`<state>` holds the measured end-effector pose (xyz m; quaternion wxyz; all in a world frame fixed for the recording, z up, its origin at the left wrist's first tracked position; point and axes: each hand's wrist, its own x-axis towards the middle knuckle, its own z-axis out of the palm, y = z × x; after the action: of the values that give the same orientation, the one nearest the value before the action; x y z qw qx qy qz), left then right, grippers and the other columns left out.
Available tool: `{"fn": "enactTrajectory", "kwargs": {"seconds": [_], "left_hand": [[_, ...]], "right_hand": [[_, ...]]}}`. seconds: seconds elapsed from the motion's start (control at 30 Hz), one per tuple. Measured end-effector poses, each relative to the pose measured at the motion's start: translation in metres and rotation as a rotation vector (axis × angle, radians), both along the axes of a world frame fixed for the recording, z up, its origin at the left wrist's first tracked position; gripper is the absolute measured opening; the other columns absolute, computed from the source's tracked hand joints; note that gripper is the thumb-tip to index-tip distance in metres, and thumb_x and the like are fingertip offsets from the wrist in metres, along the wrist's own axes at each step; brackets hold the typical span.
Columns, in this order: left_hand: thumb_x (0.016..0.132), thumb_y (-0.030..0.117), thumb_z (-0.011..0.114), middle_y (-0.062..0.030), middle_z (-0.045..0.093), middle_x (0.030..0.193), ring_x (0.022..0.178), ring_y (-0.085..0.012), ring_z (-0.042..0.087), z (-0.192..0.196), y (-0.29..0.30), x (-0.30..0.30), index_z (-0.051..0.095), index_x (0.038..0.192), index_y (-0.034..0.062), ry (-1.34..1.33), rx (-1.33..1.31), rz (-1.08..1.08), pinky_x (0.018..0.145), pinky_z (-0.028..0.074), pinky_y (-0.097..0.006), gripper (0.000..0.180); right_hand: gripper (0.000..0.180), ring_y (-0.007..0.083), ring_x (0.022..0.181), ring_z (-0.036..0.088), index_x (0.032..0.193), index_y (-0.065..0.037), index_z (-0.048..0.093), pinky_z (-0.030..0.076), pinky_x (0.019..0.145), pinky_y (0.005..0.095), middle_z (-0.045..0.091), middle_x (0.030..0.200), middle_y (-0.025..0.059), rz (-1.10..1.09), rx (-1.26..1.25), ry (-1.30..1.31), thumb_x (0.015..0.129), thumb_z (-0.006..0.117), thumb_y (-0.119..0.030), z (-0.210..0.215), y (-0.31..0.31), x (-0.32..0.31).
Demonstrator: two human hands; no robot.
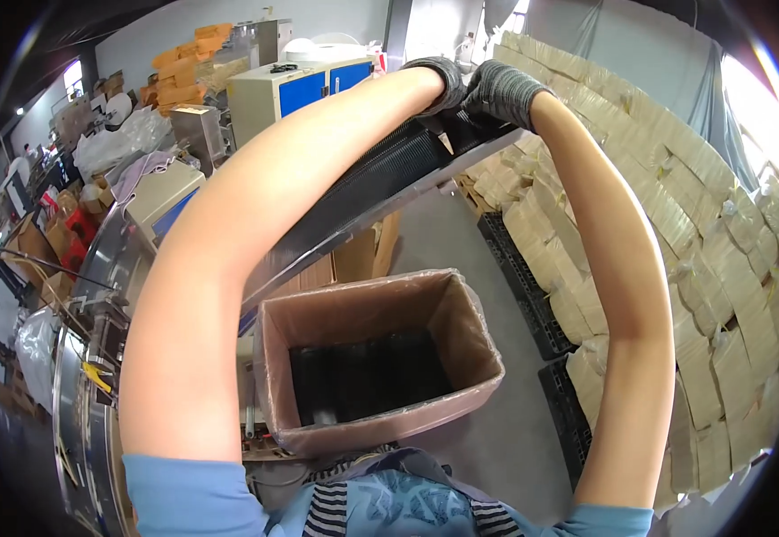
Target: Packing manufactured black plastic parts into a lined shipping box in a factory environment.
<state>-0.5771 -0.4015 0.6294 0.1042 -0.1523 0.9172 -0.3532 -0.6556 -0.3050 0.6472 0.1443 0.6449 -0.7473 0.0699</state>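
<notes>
Both my arms reach far forward to the upper end of a long black ribbed conveyor belt [389, 166]. My left hand [441, 83], in a grey striped glove, curls down over the dark material there. Close beside it, my right hand [502, 92] wears a matching glove and is also curled. A black piece [472, 132] shows just below the hands; whether it is part of the belt or a separate thing I cannot tell. My fingertips are mostly hidden. Nearer my body stands an open cardboard box [295, 313] with a clear plastic liner, holding flat black material [371, 371].
Tall stacks of pale, plastic-wrapped bundles [676, 206] fill the right side, with black pallets [523, 282] along their edge. A cream cabinet with blue doors [255, 94] stands beyond the belt. Metal machinery [94, 421] lines the left. Grey floor [438, 233] shows between belt and pallets.
</notes>
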Motion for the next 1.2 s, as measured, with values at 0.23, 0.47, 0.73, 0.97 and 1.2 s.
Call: {"fn": "enactTrajectory", "kwargs": {"seconds": [0.23, 0.47, 0.73, 0.97, 1.2], "left_hand": [[0.071, 0.025, 0.063, -0.0174, 0.065, 0.081, 0.075, -0.0295, 0.064, -0.022, -0.017, 0.037, 0.068, 0.087, 0.0047, 0.281, -0.130, -0.005, 0.072, 0.051, -0.037, 0.026], [0.088, 0.018, 0.048, -0.0203, 0.060, 0.098, 0.093, -0.0304, 0.059, -0.098, 0.022, 0.091, 0.058, 0.106, 0.0015, 0.835, 0.213, -0.703, 0.081, 0.046, -0.040, 0.026], [0.080, 0.016, 0.060, -0.0125, 0.059, 0.092, 0.081, -0.0289, 0.057, -0.155, 0.091, 0.152, 0.061, 0.098, 0.0056, 1.000, 0.248, -0.554, 0.070, 0.046, -0.038, 0.021], [0.078, 0.024, 0.060, -0.0137, 0.055, 0.116, 0.110, -0.0333, 0.048, -0.436, 0.102, 0.106, 0.053, 0.116, 0.0039, 0.597, 0.844, -0.291, 0.097, 0.036, -0.045, 0.044], [0.077, 0.034, 0.060, -0.0185, 0.048, 0.125, 0.118, -0.0373, 0.042, -0.700, 0.046, -0.043, 0.044, 0.125, 0.0032, 0.430, 1.150, 0.091, 0.100, 0.034, -0.044, 0.060]], "right_hand": [[0.021, 0.0195, 0.053, 0.051, 0.085, 0.000, 0.067, 0.047, 0.058, 0.0324, 0.061, 0.063, 0.0124, 0.124, 0.186, -0.028, 0.069, 0.061, -0.012, -0.001, -0.008, 0.005], [0.017, 0.0310, 0.059, 0.060, 0.067, -0.009, 0.069, 0.048, 0.057, 0.0359, 0.063, 0.067, 0.0161, 0.156, 0.226, 0.563, 0.066, 0.060, -0.023, -0.021, -0.046, -0.025], [0.018, 0.0251, 0.059, 0.059, 0.081, -0.006, 0.067, 0.049, 0.058, 0.0351, 0.064, 0.071, 0.0130, 0.290, -0.131, 0.141, 0.072, 0.062, -0.020, -0.163, 0.122, -0.081], [0.028, 0.0238, 0.090, 0.062, 0.105, -0.009, 0.060, 0.050, 0.077, 0.0361, 0.064, 0.095, 0.0087, 0.180, 0.054, 0.050, 0.082, 0.052, -0.023, -0.328, 0.115, -0.031], [0.036, 0.0282, 0.113, 0.050, 0.112, -0.008, 0.061, 0.040, 0.094, 0.0375, 0.057, 0.114, 0.0167, -0.005, 0.885, -0.545, 0.082, 0.049, -0.024, -0.477, 0.083, -0.058]]}}
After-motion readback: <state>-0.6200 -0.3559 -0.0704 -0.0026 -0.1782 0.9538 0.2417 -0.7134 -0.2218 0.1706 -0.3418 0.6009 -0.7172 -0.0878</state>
